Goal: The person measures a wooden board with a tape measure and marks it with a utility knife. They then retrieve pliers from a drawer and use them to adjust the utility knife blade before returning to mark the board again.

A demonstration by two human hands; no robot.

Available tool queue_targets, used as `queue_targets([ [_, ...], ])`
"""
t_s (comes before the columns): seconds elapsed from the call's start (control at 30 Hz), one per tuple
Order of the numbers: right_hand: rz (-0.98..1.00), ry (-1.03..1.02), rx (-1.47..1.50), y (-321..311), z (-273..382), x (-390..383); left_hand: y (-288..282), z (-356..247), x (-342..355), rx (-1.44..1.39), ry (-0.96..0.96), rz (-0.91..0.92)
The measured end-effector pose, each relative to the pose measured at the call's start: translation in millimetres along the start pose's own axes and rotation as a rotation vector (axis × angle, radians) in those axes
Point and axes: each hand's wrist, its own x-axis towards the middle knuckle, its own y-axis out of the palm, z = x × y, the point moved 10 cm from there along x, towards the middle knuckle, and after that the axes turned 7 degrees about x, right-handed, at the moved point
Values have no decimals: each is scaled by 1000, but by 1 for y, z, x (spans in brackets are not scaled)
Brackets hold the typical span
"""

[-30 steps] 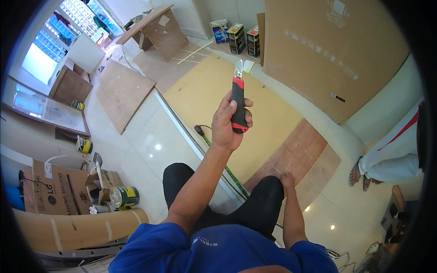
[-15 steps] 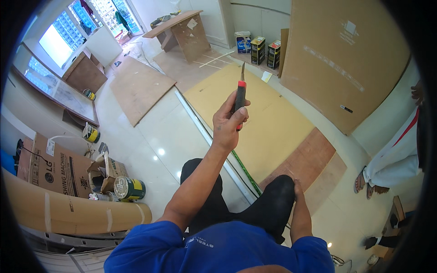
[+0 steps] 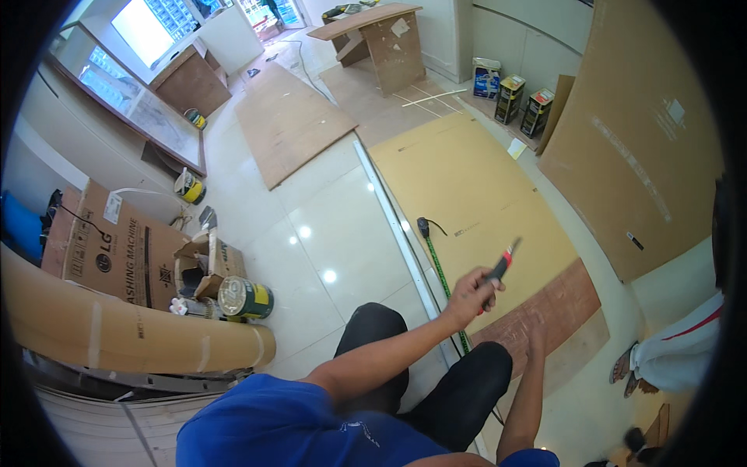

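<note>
My left hand is closed around the handle of a red-and-black utility knife, its blade out and pointing up and away over a yellow sheet. Low on the right, my right hand rests on a reddish-brown wooden board at the sheet's near end. Its fingers look stretched out, though slightly blurred. A black tape measure lies at the sheet's left edge, with its green tape drawn out toward my knees. Alongside runs a long pale metal bar.
Left of me are a rolled brown sheet, a paint can and a large carton. A big cardboard panel leans at the right. Another person's legs stand near it. A low wooden table is farther back.
My left hand has lowered the knife from upright in front of me to the right, over the sheet. My right hand has moved from beside my knee onto the board. The tape measure now shows.
</note>
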Motion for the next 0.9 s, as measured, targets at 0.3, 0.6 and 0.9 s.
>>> queue_targets([
  [0.3, 283, 292, 786, 240, 192, -163, -10, -12, -92, 89, -204, -54],
  [0.6, 468, 349, 643, 258, 315, -343, 50, -203, -235, -360, -351, -193],
  [0.9, 703, 576, 742, 285, 424, -492, 89, -406, -325, 780, 180, -400],
])
